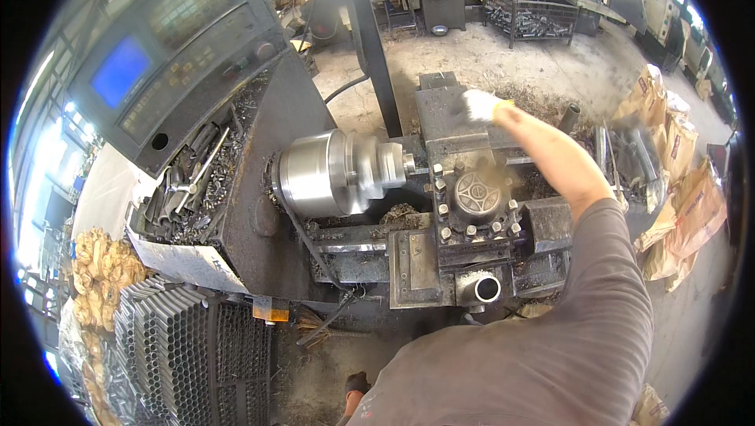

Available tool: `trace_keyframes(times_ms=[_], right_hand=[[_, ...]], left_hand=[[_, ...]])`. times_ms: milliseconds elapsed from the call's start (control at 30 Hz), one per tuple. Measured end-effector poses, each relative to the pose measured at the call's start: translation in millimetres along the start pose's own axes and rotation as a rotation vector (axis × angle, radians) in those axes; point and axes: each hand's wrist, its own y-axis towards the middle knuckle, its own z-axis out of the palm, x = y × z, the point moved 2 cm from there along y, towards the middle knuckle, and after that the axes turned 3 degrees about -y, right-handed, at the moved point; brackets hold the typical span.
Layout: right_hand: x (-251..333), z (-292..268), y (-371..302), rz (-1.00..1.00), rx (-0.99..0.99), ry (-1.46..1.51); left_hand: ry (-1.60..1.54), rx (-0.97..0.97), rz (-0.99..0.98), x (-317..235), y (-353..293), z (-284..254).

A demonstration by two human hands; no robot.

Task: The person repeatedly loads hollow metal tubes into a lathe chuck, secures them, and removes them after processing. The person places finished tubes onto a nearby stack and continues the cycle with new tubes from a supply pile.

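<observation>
My right arm stretches across the lathe, and my right hand (478, 105), in a white glove, is over the dark block (452, 123) at the far side of the carriage. Motion smears its fingers, and no held thing can be made out. Low in the view, beside my body, is my left hand (358, 383) in a dark glove; its fingers are not clear. The shiny lathe chuck (311, 174) has blurred jaws (377, 166), with a short metal end (409, 162) sticking out. Right of it stands the bolted tool post (478, 194). A hollow metal tube (486, 290) sits at the carriage's near side.
A control panel with a blue screen (120, 72) stands at left, above a chip-covered tray of tools (189, 182). Stacked tubes (161, 339) fill a rack at lower left. Paper sacks (688, 206) stand at right. A wire bin (531, 17) is at the back.
</observation>
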Motion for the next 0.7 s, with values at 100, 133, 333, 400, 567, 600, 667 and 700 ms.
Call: trace_keyframes(times_ms=[100,133,333,400,567,600,667,700], right_hand=[[76.9,36.9,19.0,-0.053,0.426,0.278],[101.2,48.0,27.5,-0.051,0.415,0.07],[105.0,68.2,40.7,-0.052,0.392,-0.126],[70.6,68.1,60.5,0.195,0.772,0.155],[5.0,110.1,95.5,-0.202,0.625,0.414],[-6.9,113.6,89.1,-0.303,0.593,0.482],[-16.7,111.2,61.5,-0.509,0.518,0.541],[-24.4,99.0,40.9,-0.457,0.345,0.246]], left_hand=[[0.089,-0.154,0.116,-24.3,25.9,-14.6],[-0.543,0.012,-0.136,-26.5,33.3,-12.7],[0.157,-0.209,0.303,-67.0,50.5,-49.2],[-0.259,-0.323,0.149,-86.5,42.8,-76.3],[-0.623,-0.53,-0.094,-153.7,18.3,-196.9],[-0.502,-0.587,-0.001,-165.7,17.9,-228.9],[-0.63,-0.721,0.033,-182.3,17.0,-284.8],[-0.62,-0.78,0.013,-186.2,15.0,-309.3]])
